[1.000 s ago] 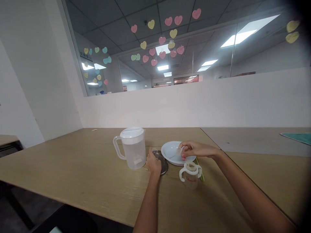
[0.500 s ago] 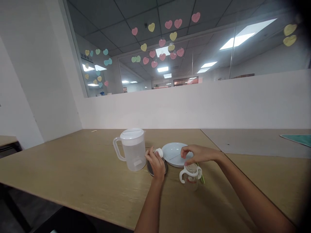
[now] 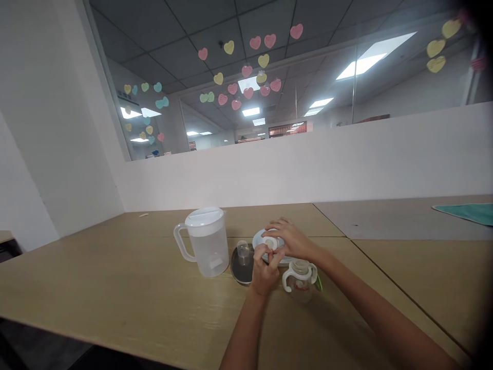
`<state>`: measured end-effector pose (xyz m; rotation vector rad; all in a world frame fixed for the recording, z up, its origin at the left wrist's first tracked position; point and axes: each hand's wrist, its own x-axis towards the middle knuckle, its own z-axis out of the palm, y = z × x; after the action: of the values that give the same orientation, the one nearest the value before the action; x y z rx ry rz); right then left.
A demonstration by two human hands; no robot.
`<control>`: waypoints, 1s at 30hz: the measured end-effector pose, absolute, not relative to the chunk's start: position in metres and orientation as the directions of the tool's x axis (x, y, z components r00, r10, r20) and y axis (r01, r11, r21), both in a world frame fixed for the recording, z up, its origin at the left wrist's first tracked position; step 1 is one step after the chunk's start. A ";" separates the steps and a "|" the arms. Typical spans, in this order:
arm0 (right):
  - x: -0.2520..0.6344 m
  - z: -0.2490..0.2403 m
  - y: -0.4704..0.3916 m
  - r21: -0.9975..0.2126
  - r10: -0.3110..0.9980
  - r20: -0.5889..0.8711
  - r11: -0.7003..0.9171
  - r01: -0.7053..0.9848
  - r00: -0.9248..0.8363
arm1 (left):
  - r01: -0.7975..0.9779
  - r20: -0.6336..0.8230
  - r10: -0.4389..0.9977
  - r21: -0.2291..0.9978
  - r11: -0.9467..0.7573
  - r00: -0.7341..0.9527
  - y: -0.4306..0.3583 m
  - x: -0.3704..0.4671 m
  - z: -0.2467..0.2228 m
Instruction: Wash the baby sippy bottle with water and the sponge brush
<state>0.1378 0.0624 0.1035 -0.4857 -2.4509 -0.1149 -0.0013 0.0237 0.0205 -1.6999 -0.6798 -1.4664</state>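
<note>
- We are holding the white ring (image 3: 270, 242) up in front of us, just over the near side of the white plate (image 3: 258, 237).
- Our left hand (image 3: 265, 275) is pinching the ring from its near side, fingertips closing on its lower edge.
- Our right hand (image 3: 290, 241) is arching over the ring from the right and far side, with fingers bent; we cannot tell whether it is gripping or only touching.
- The ring, being round, is showing no long axis; its face is turning roughly towards us, and it is sitting between our two hands, close to both sets of fingers.
- The handled bottle (image 3: 300, 280) is standing upright on the table (image 3: 115, 298), its axis running vertically and its open neck pointing up. It is lying to the right of the ring and closer to our body.
- Our left fingers are coming just beside the bottle's left handle, while our right wrist is passing beyond its neck; neither hand is holding it.
- To the left of our left hand, the clear cap (image 3: 243, 252) is resting on the dark round tray (image 3: 242, 273).
- Farther left, the lidded pitcher (image 3: 210, 249) is standing upright, its handle pointing left.
- Something green (image 3: 318, 283) is showing just beside the bottle's right side.
</note>
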 end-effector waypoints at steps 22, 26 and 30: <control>0.146 0.086 0.094 0.127 0.334 0.680 0.823 0.554 -0.652 | 0.807 0.984 0.169 0.050 -0.589 0.062 0.027 0.004 0.017; 0.163 0.108 0.088 -0.141 0.604 0.640 0.700 0.700 -0.476 | 0.699 0.924 0.356 0.349 -0.625 -0.143 0.023 0.008 0.012; 0.188 0.139 0.065 -0.326 0.739 0.545 0.622 0.712 -0.396 | 0.582 0.838 0.545 0.449 -0.678 -0.011 0.008 0.019 0.015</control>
<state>0.1880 0.0651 0.1388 -1.1322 -2.1777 0.0522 0.0188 0.0081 0.0152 -2.1868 -1.2470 -1.8270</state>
